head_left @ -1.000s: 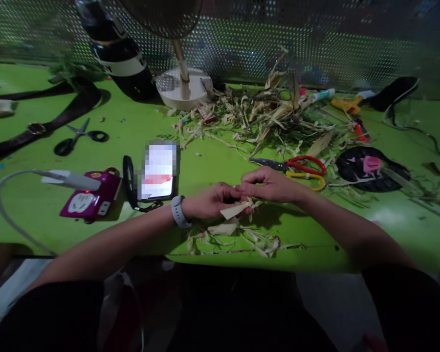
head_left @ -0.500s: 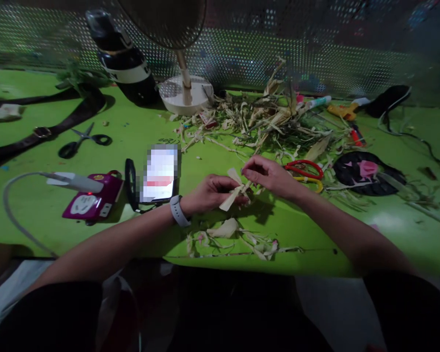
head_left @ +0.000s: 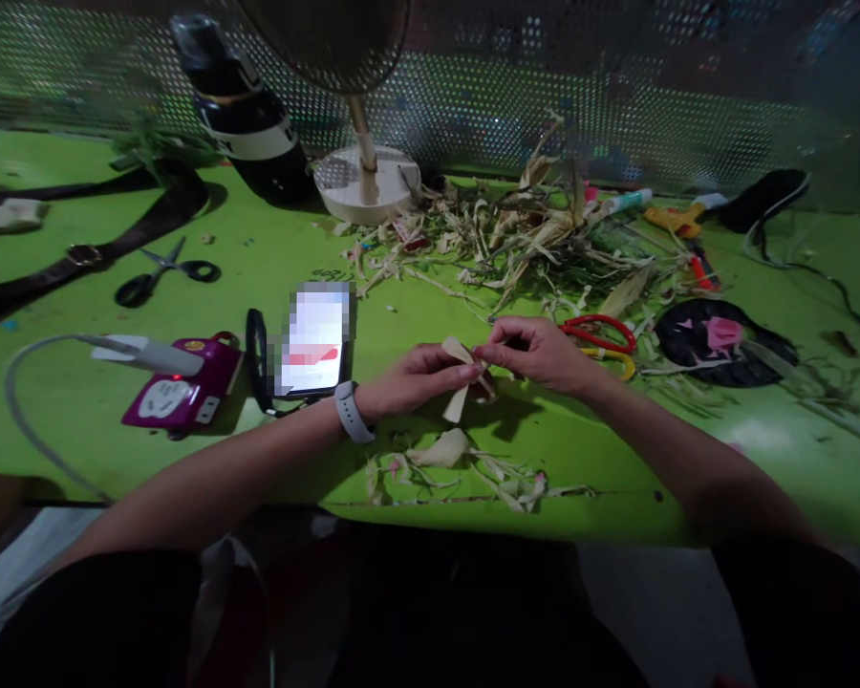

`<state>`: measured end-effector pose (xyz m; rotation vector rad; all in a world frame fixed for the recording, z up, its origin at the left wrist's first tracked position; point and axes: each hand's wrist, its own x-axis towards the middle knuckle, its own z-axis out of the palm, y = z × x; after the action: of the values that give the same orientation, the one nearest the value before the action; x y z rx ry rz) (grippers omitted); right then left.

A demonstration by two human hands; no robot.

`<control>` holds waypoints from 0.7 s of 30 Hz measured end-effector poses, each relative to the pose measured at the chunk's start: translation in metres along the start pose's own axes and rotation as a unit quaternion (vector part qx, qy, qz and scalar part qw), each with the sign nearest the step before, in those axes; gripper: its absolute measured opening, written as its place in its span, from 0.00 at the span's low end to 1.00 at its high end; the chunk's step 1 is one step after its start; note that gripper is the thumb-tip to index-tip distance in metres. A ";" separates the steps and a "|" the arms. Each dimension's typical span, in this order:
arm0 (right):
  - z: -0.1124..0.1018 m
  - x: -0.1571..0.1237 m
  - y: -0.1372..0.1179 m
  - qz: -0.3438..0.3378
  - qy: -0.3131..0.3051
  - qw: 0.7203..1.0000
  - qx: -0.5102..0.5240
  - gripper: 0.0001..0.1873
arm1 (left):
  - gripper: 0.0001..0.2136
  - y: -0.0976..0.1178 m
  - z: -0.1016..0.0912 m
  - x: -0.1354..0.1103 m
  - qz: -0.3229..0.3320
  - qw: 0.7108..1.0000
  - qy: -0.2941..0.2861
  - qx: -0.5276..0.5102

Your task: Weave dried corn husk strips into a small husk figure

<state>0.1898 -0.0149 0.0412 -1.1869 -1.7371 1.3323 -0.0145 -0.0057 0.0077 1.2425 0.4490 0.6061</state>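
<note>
Above the front of the green table, my left hand is closed on a pale bow-like piece of corn husk, its thumb laid across the middle. My right hand pinches at the same husk piece from the right, fingertips meeting the left thumb; what exactly lies in that pinch is hidden. Below the hands, loose husk scraps with bits of pink lie near the table edge. Scissors with red and yellow handles rest just beyond my right wrist.
A heap of dried husks spreads behind the hands. On the left are a phone, a purple power adapter and black scissors. A fan base and dark bottle stand at the back; a black dish sits right.
My left thumb has moved onto the middle of the husk piece, which has turned slightly. My right fingertips have come down and closer to the left thumb.
</note>
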 end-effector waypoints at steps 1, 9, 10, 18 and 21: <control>0.002 0.000 0.000 -0.001 0.034 0.999 0.014 0.23 | 0.14 0.000 0.001 0.000 0.003 1.000 0.021 0.016; 0.006 -0.005 0.008 0.061 0.095 0.994 -0.001 0.27 | 0.17 -0.006 0.002 0.002 0.074 0.986 0.145 0.038; 0.006 -0.005 0.008 0.068 0.111 0.991 -0.001 0.27 | 0.16 -0.007 0.002 0.003 0.079 0.984 0.155 0.024; 0.019 -0.004 0.008 0.084 0.017 0.991 0.103 0.28 | 0.14 -0.007 0.000 0.005 0.080 0.983 0.165 -0.010; 0.023 -0.004 0.010 0.067 0.034 0.988 0.135 0.25 | 0.13 -0.006 0.000 0.005 0.085 0.982 0.169 -0.005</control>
<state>0.1738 -0.0264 0.0248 -1.1934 -1.3965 1.5320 -0.0096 -0.0032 0.0023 1.1791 0.6258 0.9724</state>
